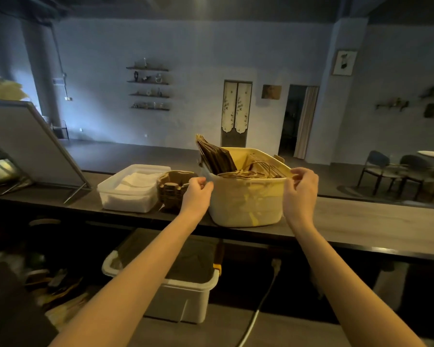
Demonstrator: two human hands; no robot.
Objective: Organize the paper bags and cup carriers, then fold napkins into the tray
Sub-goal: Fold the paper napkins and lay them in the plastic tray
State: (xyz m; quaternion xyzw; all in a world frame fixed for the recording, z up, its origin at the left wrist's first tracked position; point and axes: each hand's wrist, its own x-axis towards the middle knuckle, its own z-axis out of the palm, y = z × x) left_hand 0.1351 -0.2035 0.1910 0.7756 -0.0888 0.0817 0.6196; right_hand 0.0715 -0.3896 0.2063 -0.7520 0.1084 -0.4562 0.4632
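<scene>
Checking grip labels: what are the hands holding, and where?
Both hold the bin by its rim: left hand at the left corner, right hand at the right.

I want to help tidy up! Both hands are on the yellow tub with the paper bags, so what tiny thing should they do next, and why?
Probably slide the tub slightly right. Both the left hand and right hand pinch its rim, and the cup carriers sit squeezed between it and the napkin tray.

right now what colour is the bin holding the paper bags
Cream-yellow bin, seen in the head view.
</scene>
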